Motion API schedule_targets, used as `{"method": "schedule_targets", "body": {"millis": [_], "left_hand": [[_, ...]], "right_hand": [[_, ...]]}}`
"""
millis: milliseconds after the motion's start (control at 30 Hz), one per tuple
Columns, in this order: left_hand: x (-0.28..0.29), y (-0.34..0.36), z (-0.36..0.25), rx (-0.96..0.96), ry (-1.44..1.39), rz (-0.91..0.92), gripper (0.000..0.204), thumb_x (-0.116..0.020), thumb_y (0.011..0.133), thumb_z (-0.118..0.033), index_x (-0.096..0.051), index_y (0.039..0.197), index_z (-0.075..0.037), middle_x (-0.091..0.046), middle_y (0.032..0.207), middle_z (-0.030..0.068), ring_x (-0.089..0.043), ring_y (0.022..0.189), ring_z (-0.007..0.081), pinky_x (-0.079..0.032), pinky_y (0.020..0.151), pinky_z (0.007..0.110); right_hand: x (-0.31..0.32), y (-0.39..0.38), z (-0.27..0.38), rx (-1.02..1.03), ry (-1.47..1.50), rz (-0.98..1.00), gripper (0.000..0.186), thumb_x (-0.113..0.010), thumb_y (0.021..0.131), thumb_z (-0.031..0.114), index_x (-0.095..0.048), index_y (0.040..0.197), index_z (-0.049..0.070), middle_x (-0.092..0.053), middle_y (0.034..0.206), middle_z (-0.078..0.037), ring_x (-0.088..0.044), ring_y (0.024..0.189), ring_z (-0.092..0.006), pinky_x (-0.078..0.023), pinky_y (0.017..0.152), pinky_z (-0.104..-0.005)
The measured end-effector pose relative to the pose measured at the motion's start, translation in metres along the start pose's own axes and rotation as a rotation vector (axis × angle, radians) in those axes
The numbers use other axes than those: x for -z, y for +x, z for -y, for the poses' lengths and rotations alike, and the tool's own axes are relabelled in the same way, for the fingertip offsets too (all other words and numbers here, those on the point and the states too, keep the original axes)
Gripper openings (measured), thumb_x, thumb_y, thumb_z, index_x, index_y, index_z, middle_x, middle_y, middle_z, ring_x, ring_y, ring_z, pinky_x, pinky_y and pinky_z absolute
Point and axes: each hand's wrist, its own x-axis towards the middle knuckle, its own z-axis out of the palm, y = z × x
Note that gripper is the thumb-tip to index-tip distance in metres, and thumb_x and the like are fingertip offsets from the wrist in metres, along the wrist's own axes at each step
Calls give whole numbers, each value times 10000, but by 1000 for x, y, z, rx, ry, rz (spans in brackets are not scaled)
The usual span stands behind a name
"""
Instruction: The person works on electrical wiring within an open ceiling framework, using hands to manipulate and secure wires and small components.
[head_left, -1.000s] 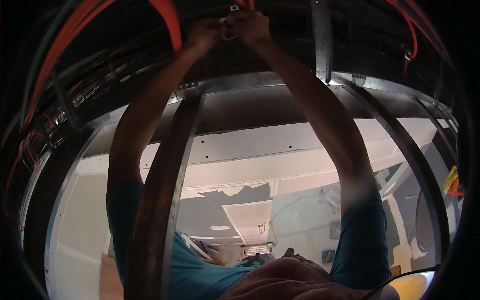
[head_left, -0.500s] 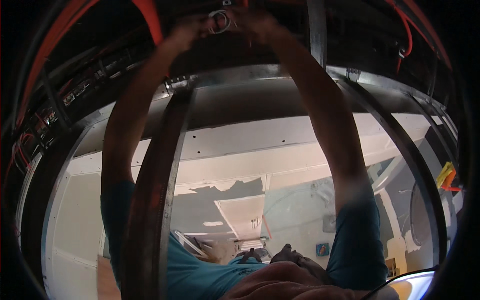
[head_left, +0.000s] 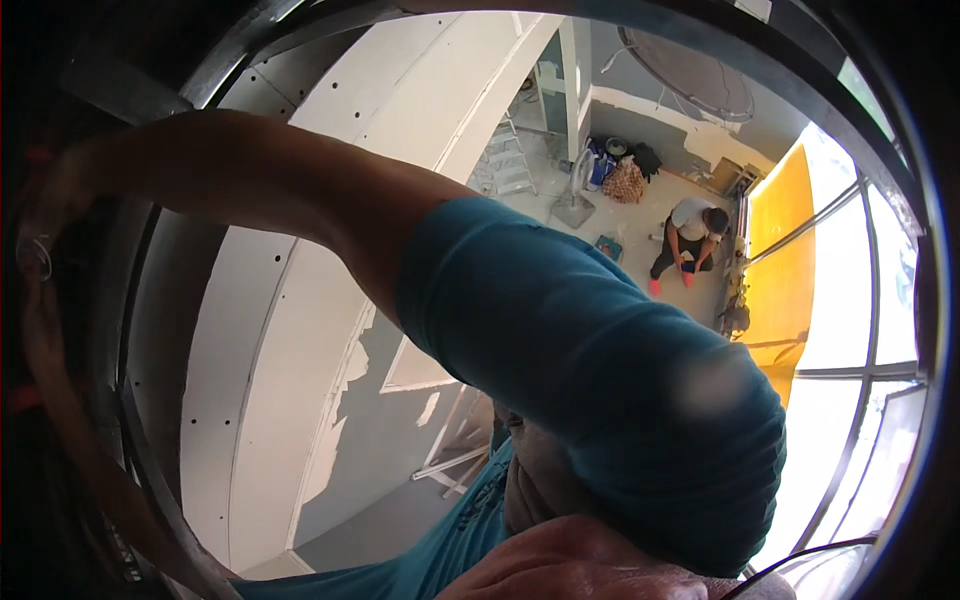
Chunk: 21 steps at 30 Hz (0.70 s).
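Note:
My two hands come together in the dark at the far left edge. Between them shows a small loop of thin, pale cable (head_left: pixel 42 258). My left hand (head_left: pixel 38 298) reaches up to it from below, its fingers closed around the cable as far as the dim light shows. My right hand (head_left: pixel 62 192) lies just above the loop, at the end of my outstretched right arm, which crosses the upper left of the view. Its fingers are too dark and blurred to make out.
Metal ceiling framing (head_left: pixel 140 430) rings my arms and body. Far below, a person (head_left: pixel 692 232) sits on the floor near a yellow sheet (head_left: pixel 782 260) and tall windows (head_left: pixel 840 290). A stepladder (head_left: pixel 510 160), a standing fan (head_left: pixel 574 205) and several bags (head_left: pixel 625 180) are down there.
The view has swung to the right, so my hands and the cable loop now appear at the left edge instead of the top middle. The windows and seated person have come into sight.

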Motion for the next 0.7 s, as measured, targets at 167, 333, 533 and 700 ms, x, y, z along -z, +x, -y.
{"method": "schedule_targets", "body": {"millis": [167, 333, 533, 700], "left_hand": [[-13, -13, 1, -12, -23, 26, 271, -555, 1006, -164, -639, 1196, 11, -644, 1239, 133, -637, 1123, 238, -525, 924, 342], [-24, -19, 8, -7, -26, 64, 265, -553, 1005, -160, -636, 1189, 13, -642, 1226, 133, -634, 1115, 238, -522, 924, 343], [-45, -9, 12, -27, -30, 118, 259, -550, 1005, -154, -633, 1180, 17, -641, 1211, 132, -631, 1106, 238, -517, 925, 345], [-57, -9, 18, -26, -24, 152, 253, -548, 1005, -150, -630, 1173, 19, -639, 1198, 132, -628, 1098, 239, -514, 925, 347]], "right_hand": [[-4, -17, 29, 113, 17, -97, 159, -619, 954, 133, -678, 1097, 95, -703, 960, -45, -655, 824, -231, -530, 736, -340], [34, -106, 26, 108, 45, -120, 164, -618, 956, 139, -678, 1101, 94, -705, 966, -45, -654, 830, -227, -530, 744, -341], [103, -227, 20, -34, -20, -152, 169, -617, 958, 145, -679, 1107, 93, -707, 972, -45, -653, 838, -223, -530, 754, -344], [130, -286, 22, -138, -81, -172, 174, -616, 961, 151, -680, 1111, 92, -709, 978, -45, -652, 845, -219, -530, 762, -346]]}}
